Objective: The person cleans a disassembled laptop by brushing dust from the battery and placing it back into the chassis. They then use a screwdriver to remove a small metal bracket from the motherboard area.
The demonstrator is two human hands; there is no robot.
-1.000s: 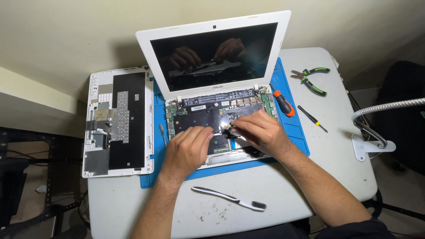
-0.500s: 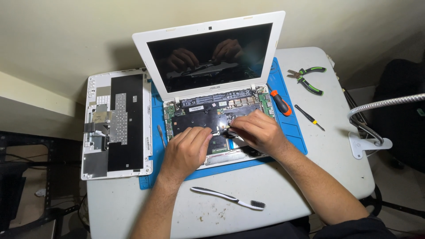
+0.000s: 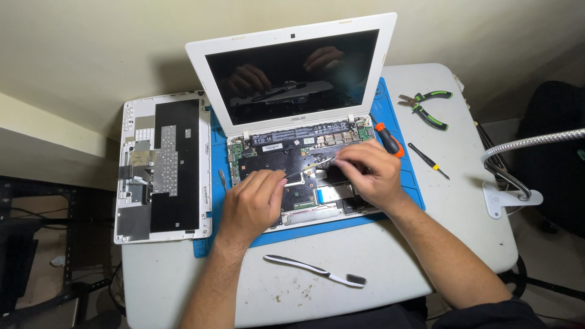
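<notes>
Right hand (image 3: 368, 173) is pinching thin tweezers (image 3: 311, 166), which slant down-left toward the left hand (image 3: 253, 204) resting curled, holding nothing, on the opened laptop (image 3: 292, 176).

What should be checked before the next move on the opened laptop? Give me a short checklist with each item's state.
1. Laptop sits on the blue mat: ok.
2. Left hand rests on the open base: ok.
3. Right hand pinches the thin metal tool: ok.
4. Tool tip placed on the right part: cannot tell.
5. Orange-handled screwdriver within reach beside the right hand: ok.
6. Removed keyboard cover laid apart, left of the mat: ok.
</notes>
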